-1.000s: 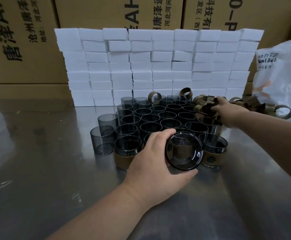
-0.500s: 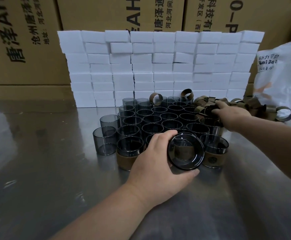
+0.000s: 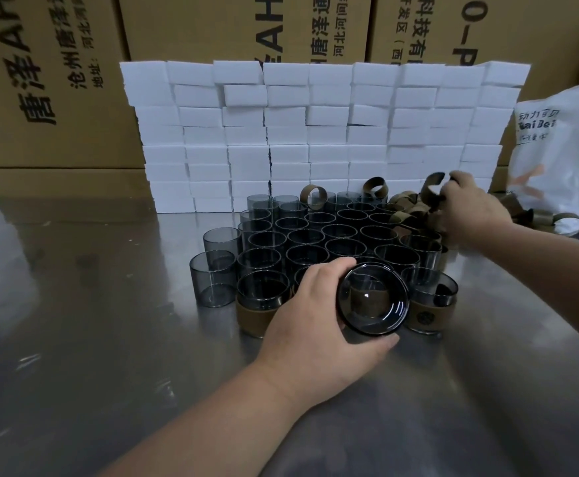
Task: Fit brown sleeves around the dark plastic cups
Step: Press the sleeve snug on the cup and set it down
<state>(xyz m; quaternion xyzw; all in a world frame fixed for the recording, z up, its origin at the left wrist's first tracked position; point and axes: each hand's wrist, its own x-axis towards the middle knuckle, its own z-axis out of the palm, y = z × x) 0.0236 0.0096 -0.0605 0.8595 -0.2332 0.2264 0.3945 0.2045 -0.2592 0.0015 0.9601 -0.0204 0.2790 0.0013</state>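
Observation:
My left hand grips a dark plastic cup tilted with its mouth toward me, low over the metal table. Behind it stand several dark cups in a tight cluster; two at the front, a left cup and a right cup, wear brown sleeves. My right hand pinches a brown sleeve, lifted just above the pile of loose sleeves at the back right.
A wall of white foam blocks stands behind the cups, with cardboard boxes beyond it. A white plastic bag lies at the far right. More loose sleeves trail toward the bag.
My right hand has risen from the sleeve pile with one brown sleeve pinched in it. My left hand keeps the tilted cup in about the same place.

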